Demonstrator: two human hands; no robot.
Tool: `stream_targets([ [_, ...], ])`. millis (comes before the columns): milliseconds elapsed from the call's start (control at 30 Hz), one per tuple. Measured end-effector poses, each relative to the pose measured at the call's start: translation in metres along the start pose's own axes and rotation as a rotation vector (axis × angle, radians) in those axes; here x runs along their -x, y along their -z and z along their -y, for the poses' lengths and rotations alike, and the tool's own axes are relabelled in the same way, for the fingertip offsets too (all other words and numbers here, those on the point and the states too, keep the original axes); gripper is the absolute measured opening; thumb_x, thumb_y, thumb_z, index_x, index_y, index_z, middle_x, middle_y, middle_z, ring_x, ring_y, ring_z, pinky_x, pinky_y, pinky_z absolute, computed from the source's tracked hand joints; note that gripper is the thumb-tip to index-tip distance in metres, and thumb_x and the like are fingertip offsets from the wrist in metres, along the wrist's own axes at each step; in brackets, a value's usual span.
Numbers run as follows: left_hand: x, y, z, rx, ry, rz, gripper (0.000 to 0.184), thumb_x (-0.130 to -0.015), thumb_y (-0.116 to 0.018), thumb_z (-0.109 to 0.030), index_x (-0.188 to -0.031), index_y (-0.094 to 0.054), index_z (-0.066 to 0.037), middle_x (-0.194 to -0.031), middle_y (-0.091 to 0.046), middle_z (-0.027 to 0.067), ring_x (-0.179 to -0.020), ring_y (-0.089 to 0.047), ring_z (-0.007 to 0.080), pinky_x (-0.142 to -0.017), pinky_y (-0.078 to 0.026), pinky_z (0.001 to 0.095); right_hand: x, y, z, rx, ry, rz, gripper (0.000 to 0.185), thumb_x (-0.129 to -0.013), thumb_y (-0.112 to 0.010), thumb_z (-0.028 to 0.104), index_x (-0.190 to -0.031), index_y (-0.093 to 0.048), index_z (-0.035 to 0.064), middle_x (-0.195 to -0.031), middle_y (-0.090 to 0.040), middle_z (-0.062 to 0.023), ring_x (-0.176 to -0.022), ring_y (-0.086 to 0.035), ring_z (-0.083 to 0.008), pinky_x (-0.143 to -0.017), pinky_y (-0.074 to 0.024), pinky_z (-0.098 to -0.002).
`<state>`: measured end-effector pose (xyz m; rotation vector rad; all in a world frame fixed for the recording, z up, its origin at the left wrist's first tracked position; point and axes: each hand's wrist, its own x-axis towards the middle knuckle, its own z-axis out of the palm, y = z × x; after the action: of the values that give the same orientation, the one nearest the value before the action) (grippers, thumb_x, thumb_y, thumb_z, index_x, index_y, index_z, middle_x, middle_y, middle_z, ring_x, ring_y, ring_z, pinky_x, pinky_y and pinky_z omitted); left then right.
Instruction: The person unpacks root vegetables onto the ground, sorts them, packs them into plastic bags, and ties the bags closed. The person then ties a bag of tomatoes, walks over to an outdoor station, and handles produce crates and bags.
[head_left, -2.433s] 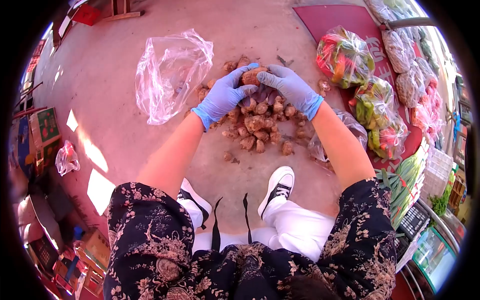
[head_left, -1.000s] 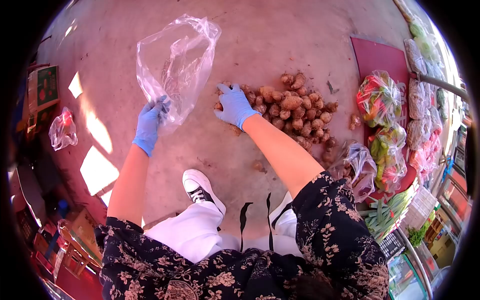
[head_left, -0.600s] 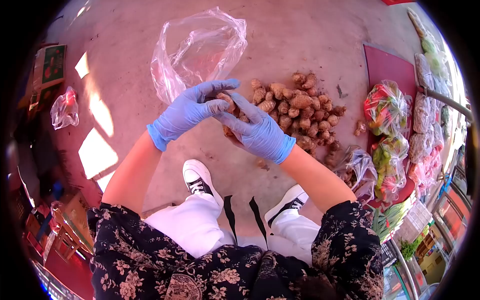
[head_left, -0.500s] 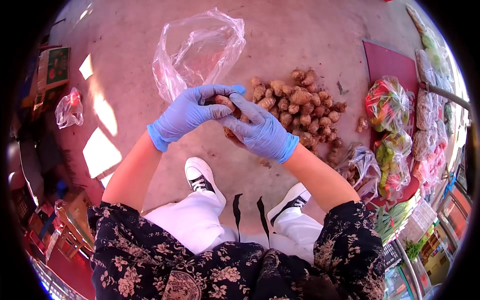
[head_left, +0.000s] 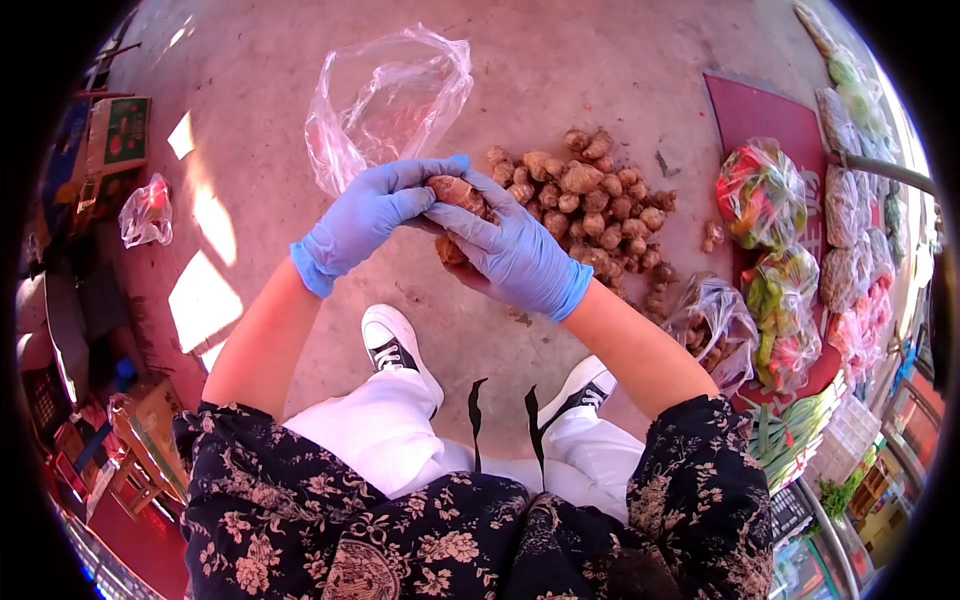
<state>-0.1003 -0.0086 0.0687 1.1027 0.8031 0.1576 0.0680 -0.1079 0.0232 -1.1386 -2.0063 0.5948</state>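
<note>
My left hand [head_left: 372, 212], in a blue glove, has its fingers wrapped round the upper end of a brown taro [head_left: 459, 192]. From the other side my right hand [head_left: 512, 248], gloved the same way, grips the taro too; its lower end shows below the fingers. Part of the taro is hidden behind both hands. Just right of my hands lies a heap of taro [head_left: 598, 202] on the floor. Beyond my left hand an open clear plastic bag [head_left: 392, 103] lies on the floor, its mouth spread wide.
Bags of red and green peppers [head_left: 762, 197] rest on a red mat [head_left: 752, 115] at the right. A clear bag holding taro [head_left: 715, 335] sits nearer me, beside green leafy vegetables [head_left: 785, 440]. Leftward are a small plastic bag [head_left: 147, 211] and a cardboard box [head_left: 117, 135].
My hands have shifted slightly and the taro between them shows more of its surface. The whole view has moved a little; the heap and the open bag look unchanged.
</note>
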Motion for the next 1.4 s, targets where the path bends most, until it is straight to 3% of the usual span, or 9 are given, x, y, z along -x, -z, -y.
stream_targets([
  [200, -0.006, -0.004, -0.005, -0.162, 0.161, -0.087, 0.035, -0.084, -0.055, -0.019, -0.114, -0.058, -0.001, -0.094, -0.063, 0.0054, -0.076, -0.059, 0.0108, -0.069, -0.049, 0.0229, 0.013, -0.007, -0.004, 0.033, -0.032, 0.047, 0.058, -0.063, -0.071, 0.003, -0.117, -0.051, 0.0113, -0.127, -0.040, -0.0214, -0.108, -0.050, -0.0361, -0.082, -0.0495, -0.0370],
  [300, -0.010, -0.004, 0.004, -0.198, 0.165, -0.099, 0.034, -0.081, -0.056, -0.017, -0.110, -0.060, 0.001, -0.091, -0.063, 0.0070, -0.073, -0.060, 0.0112, -0.066, -0.050, 0.0225, 0.015, -0.008, -0.002, 0.049, -0.018, -0.031, 0.048, -0.068, -0.063, 0.000, -0.113, -0.053, 0.0134, -0.122, -0.042, -0.0190, -0.087, -0.059, -0.0323, -0.074, -0.0518, -0.0356],
  [700, -0.004, 0.007, 0.008, -0.050, 0.152, 0.003, 0.033, -0.084, -0.055, -0.012, -0.114, -0.057, 0.001, -0.095, -0.063, 0.0083, -0.078, -0.061, 0.0120, -0.072, -0.052, 0.0241, 0.022, -0.018, -0.012, -0.009, -0.003, -0.020, 0.055, -0.066, -0.065, -0.001, -0.116, -0.051, 0.0161, -0.128, -0.039, -0.0204, -0.096, -0.057, -0.0339, -0.077, -0.0514, -0.0364],
  [900, -0.014, 0.012, 0.020, -0.007, 0.137, 0.014, 0.036, -0.089, -0.051, -0.015, -0.123, -0.051, -0.003, -0.102, -0.062, 0.0064, -0.084, -0.060, 0.0113, -0.073, -0.051, 0.0237, 0.017, -0.013, -0.013, -0.162, -0.135, 0.037, 0.060, -0.063, -0.071, 0.001, -0.118, -0.049, 0.0118, -0.127, -0.041, -0.0158, -0.115, -0.044, -0.0355, -0.089, -0.0469, -0.0386],
  [1033, -0.068, -0.013, 0.009, -0.004, 0.099, -0.023, 0.037, -0.091, -0.047, -0.017, -0.125, -0.049, -0.002, -0.107, -0.061, 0.0077, -0.090, -0.061, 0.0127, -0.075, -0.051, 0.0230, 0.028, 0.010, -0.039, 0.264, -0.096, -0.098, 0.041, -0.064, -0.072, 0.012, -0.101, -0.056, 0.0034, -0.126, -0.043, -0.0121, -0.114, -0.041, -0.0350, -0.097, -0.0373, -0.0408],
  [1167, -0.141, -0.070, -0.017, -0.042, 0.081, 0.124, 0.035, -0.092, -0.042, -0.014, -0.123, -0.049, -0.001, -0.108, -0.062, 0.0108, -0.090, -0.062, 0.0122, -0.073, -0.050, 0.0208, 0.073, 0.063, -0.089, 0.455, -0.393, -0.552, 0.035, -0.064, -0.071, 0.023, -0.085, -0.058, -0.0016, -0.117, -0.050, -0.0137, -0.107, -0.043, -0.0358, -0.092, -0.0372, -0.0413],
  [1233, -0.163, -0.106, -0.023, -0.091, 0.095, 0.225, 0.034, -0.092, -0.042, -0.013, -0.123, -0.049, 0.000, -0.106, -0.063, 0.0107, -0.088, -0.062, 0.0112, -0.071, -0.050, 0.0198, 0.117, 0.083, -0.123, 0.497, -0.720, -0.714, 0.036, -0.065, -0.070, 0.024, -0.086, -0.058, -0.0035, -0.117, -0.050, -0.0151, -0.107, -0.043, -0.0365, -0.091, -0.0375, -0.0408],
  [1300, -0.171, -0.142, -0.015, -0.095, 0.120, 0.334, 0.032, -0.093, -0.043, -0.013, -0.121, -0.051, -0.003, -0.103, -0.064, 0.0090, -0.082, -0.061, 0.0091, -0.068, -0.049, 0.0180, 0.171, 0.099, -0.150, 0.560, -1.027, -0.685, 0.038, -0.066, -0.068, 0.025, -0.088, -0.059, -0.0048, -0.117, -0.050, -0.0162, -0.107, -0.043, -0.0373, -0.091, -0.0381, -0.0401],
  [1400, -0.171, -0.178, 0.010, -0.076, 0.203, 0.387, 0.031, -0.093, -0.044, -0.014, -0.121, -0.053, -0.005, -0.102, -0.064, 0.0074, -0.082, -0.061, 0.0087, -0.067, -0.049, 0.0180, 0.247, 0.100, -0.178, 0.643, -1.184, -0.609, 0.040, -0.066, -0.068, 0.027, -0.090, -0.061, -0.0039, -0.119, -0.050, -0.0149, -0.110, -0.041, -0.0377, -0.092, -0.0385, -0.0396],
])
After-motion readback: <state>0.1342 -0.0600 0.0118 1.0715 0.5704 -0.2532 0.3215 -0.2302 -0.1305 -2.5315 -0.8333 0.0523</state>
